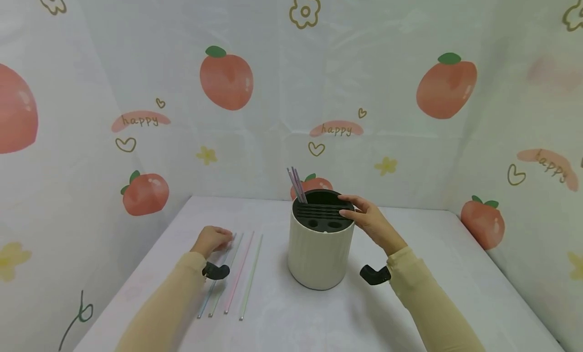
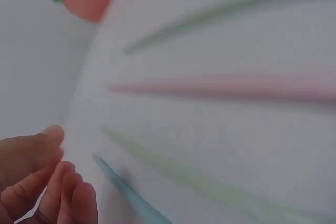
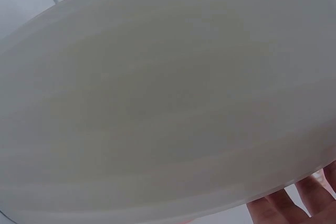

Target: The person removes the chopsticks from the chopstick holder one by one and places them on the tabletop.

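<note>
Several knitting needles lie side by side at left: blue (image 1: 208, 296), pale green (image 1: 220, 291), pink (image 1: 240, 271) and green (image 1: 251, 276). Their silver knobs face me. My left hand (image 1: 212, 239) is beside the blue one's far tip, thumb and fingertips close together; the left wrist view shows nothing between these fingers (image 2: 83, 203). Upright in the middle stands a cream pen holder (image 1: 319, 258) with a black slotted top (image 1: 319, 212). My right hand (image 1: 371, 221) grips its right rim, thumb over the grooves; its wall hides part of the fingers in the right wrist view.
A few purple and grey needles (image 1: 297, 184) stand in the holder's back left part, leaning left. A white cloth (image 1: 273, 155) printed with peaches hangs behind and at both sides of the white table (image 1: 410, 291). Each wrist bears a black camera mount (image 1: 375, 275).
</note>
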Demonstrator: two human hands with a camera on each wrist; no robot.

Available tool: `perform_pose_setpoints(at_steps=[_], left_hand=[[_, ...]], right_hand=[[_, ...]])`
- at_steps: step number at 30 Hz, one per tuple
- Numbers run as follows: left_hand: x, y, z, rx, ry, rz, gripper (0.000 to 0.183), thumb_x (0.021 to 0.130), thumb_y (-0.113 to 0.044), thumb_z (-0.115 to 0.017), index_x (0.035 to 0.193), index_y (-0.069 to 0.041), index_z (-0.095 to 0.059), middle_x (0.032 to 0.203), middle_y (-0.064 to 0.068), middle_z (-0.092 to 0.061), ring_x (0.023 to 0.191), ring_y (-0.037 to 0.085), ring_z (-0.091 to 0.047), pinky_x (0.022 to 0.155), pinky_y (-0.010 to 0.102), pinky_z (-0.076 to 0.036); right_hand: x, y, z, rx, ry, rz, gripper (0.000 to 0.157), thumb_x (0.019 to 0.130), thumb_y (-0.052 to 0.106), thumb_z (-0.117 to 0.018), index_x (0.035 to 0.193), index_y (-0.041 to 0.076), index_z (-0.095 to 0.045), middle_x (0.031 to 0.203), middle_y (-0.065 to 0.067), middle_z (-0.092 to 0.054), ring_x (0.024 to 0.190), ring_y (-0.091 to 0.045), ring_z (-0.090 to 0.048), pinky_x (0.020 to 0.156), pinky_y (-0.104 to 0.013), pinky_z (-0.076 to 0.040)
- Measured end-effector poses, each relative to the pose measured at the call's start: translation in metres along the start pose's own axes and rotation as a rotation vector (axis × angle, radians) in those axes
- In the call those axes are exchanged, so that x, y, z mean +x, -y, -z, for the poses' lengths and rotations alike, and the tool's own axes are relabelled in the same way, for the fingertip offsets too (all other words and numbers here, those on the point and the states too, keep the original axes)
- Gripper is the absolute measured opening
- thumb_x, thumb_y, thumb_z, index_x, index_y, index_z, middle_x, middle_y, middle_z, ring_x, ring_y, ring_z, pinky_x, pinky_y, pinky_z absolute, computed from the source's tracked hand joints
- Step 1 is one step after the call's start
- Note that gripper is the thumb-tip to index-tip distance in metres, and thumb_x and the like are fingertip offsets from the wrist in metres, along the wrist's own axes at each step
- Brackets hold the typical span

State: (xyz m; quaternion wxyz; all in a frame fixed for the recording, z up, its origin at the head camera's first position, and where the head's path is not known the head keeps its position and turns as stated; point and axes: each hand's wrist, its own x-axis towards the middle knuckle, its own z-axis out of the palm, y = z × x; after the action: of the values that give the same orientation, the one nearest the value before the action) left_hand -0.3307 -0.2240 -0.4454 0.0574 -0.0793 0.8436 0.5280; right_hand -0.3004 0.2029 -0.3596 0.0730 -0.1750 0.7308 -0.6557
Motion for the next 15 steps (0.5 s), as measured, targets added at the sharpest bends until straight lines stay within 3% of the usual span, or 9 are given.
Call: perform_pose_setpoints(at_steps=[4, 6, 11, 15], left_hand=[[-0.005, -0.037, -0.005, -0.15, 0.05, -0.101, 0.035, 0.094, -0.013, -0.064, 0.121, 0.008, -0.059, 0.113, 0.015, -0.065, 0.102, 0.025, -0.062, 0.089, 0.03, -0.056], [-0.009, -0.061, -0.01, -0.216, 0.073, -0.166, 0.038, 0.094, -0.014, -0.064, 0.125, 0.007, -0.057, 0.114, 0.012, -0.064, 0.102, 0.023, -0.062, 0.092, 0.031, -0.055], [-0.025, -0.122, -0.026, -0.368, 0.12, -0.311, 0.039, 0.094, -0.014, -0.064, 0.127, 0.006, -0.055, 0.11, 0.004, -0.062, 0.097, 0.014, -0.062, 0.091, 0.028, -0.054], [-0.035, -0.155, -0.04, -0.445, 0.154, -0.402, 0.036, 0.094, -0.009, -0.064, 0.125, 0.007, -0.056, 0.108, 0.002, -0.062, 0.096, 0.012, -0.063, 0.09, 0.025, -0.054]], right_hand=[[-0.001, 0.001, 0.001, -0.007, 0.001, -0.005, 0.056, 0.095, 0.013, -0.062, 0.144, 0.001, -0.038, 0.153, -0.014, -0.032, 0.115, -0.003, -0.053, 0.097, -0.015, -0.043], [-0.001, 0.001, 0.001, -0.007, -0.002, -0.005, 0.056, 0.095, 0.013, -0.061, 0.144, 0.001, -0.038, 0.153, -0.015, -0.032, 0.115, -0.002, -0.052, 0.097, -0.014, -0.043], [-0.001, 0.002, 0.001, 0.002, -0.002, 0.001, 0.056, 0.095, 0.012, -0.061, 0.144, 0.001, -0.038, 0.154, -0.015, -0.031, 0.115, -0.002, -0.053, 0.096, -0.014, -0.044], [0.0, 0.001, 0.0, 0.01, 0.003, 0.002, 0.056, 0.095, 0.012, -0.061, 0.144, 0.0, -0.038, 0.154, -0.015, -0.031, 0.114, -0.002, -0.053, 0.096, -0.014, -0.044]])
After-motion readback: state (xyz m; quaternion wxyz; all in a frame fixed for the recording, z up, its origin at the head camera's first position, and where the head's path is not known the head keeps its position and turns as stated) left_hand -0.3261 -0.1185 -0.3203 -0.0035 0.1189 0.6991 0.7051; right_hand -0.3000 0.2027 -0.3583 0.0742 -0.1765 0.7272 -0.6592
